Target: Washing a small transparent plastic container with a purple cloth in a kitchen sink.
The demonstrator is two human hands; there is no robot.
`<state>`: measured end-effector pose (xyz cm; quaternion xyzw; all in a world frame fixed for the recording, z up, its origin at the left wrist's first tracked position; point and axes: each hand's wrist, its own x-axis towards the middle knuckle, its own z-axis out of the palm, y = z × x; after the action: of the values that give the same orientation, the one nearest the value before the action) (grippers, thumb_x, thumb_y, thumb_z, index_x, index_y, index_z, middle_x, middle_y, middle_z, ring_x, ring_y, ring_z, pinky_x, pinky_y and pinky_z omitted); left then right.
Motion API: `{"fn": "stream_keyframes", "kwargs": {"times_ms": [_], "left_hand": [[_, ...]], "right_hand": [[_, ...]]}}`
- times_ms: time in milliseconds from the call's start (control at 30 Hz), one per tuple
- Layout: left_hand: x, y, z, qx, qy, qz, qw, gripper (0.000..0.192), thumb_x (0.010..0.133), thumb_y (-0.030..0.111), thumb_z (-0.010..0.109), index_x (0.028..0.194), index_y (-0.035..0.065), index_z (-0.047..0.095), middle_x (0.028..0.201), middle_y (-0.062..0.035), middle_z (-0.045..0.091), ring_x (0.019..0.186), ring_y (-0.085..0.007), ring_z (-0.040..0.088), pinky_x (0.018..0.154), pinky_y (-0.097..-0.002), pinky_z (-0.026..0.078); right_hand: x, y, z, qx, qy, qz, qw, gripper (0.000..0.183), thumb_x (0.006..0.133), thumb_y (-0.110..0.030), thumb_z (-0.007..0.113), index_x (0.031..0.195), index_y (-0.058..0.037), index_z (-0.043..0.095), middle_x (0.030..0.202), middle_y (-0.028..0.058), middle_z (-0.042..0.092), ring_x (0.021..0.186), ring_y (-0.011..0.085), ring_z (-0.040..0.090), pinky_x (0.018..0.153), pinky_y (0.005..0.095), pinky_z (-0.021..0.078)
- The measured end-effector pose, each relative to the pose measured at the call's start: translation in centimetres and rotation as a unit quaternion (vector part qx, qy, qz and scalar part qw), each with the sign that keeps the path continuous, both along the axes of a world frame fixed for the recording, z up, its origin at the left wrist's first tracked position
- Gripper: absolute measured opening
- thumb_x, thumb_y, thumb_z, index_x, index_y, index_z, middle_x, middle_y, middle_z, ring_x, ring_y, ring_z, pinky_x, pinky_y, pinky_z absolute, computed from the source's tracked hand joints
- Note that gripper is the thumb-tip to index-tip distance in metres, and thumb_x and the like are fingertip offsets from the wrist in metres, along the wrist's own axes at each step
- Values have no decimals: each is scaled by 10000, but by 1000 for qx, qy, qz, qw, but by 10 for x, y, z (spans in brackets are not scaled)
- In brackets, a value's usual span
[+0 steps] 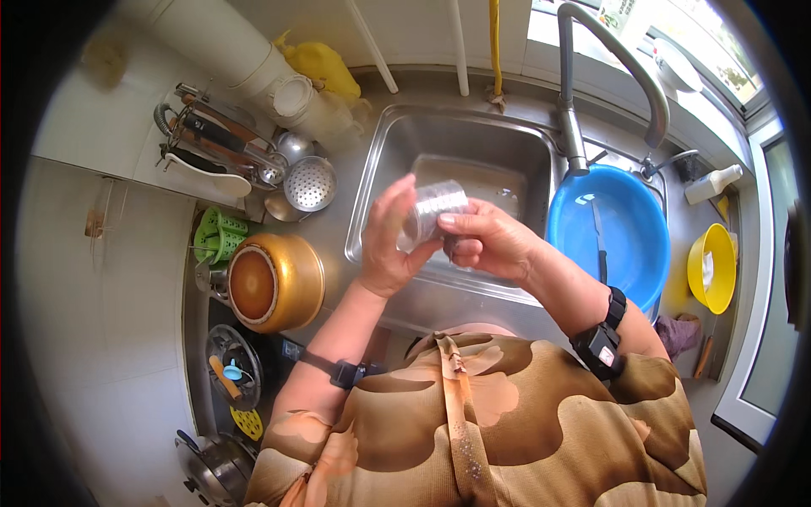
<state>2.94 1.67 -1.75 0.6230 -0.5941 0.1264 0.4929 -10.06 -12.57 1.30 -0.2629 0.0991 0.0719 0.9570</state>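
Note:
A clear, ridged plastic jar (pixel 437 206) is tilted on its side above the stainless-steel sink (pixel 396 142). My right hand (pixel 491 241) grips its right end, thumb on top and fingers curled beneath. Around the left end of the jar curves my left hand (pixel 389 244), its thumb below and its extended fingers blurred at the far side. What the left palm touches is hard to make out. A little water glints on the bottom of the sink behind the hands.
A blue plastic basin (pixel 637 253) holding a knife (pixel 599 237) stands right of the sink, below the curved faucet (pixel 573 136). Further right is a yellow bowl (pixel 697 253). An upturned golden pot (pixel 304 282) and hanging ladles and skimmers (pixel 310 184) are at left.

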Motion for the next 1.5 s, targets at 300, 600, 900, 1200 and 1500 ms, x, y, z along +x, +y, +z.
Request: {"fn": "stream_keyframes", "kwargs": {"times_ms": [300, 600, 900, 1200, 1500], "left_hand": [[-22, -9, 19, 63, 748, -87, 655, 620, 885, 429, 626, 1351, 84, 406, 1220, -106, 546, 1108, -215, 550, 903, -397, 500], [-36, -8, 2, 10, 676, -29, 736, 518, 873, 252, 667, 1297, 65, 435, 1146, -108, 550, 1033, -185, 558, 885, -325, 481], [-21, 5, -10, 5, 717, -34, 696, 486, 906, 372, 599, 1283, 99, 456, 1154, -87, 556, 1053, -207, 557, 901, -359, 470], [-28, 1, 18, 46, 815, -74, 573, 448, 919, 525, 503, 1193, 172, 499, 1138, -83, 592, 1025, -236, 597, 842, -402, 517], [-27, 3, 14, 95, 801, -58, 588, 483, 924, 544, 470, 1208, 157, 527, 1130, -50, 600, 1026, -203, 596, 796, -368, 512]], "right_hand": [[4, 10, -9, -636, -134, -53, 758, 269, 718, -105, 733, 916, 6, 589, 817, 166, 613, 700, 279, 583, 689, 370, 470], [-1, 10, 7, -402, 26, 96, 910, 208, 821, -142, 714, 987, -54, 625, 730, -9, 573, 571, 69, 510, 506, 236, 418], [-3, 1, 25, -275, 20, 93, 957, 258, 868, -145, 648, 1100, -39, 613, 920, 47, 631, 665, 107, 629, 535, 254, 509], [-7, -10, 8, -730, -136, -197, 640, 222, 769, 65, 609, 965, -38, 616, 924, 94, 618, 771, 250, 635, 638, 312, 530], [1, -9, 26, -733, -178, -254, 606, 238, 694, 61, 553, 887, -66, 611, 1037, 96, 597, 780, 294, 634, 654, 360, 529]]}}
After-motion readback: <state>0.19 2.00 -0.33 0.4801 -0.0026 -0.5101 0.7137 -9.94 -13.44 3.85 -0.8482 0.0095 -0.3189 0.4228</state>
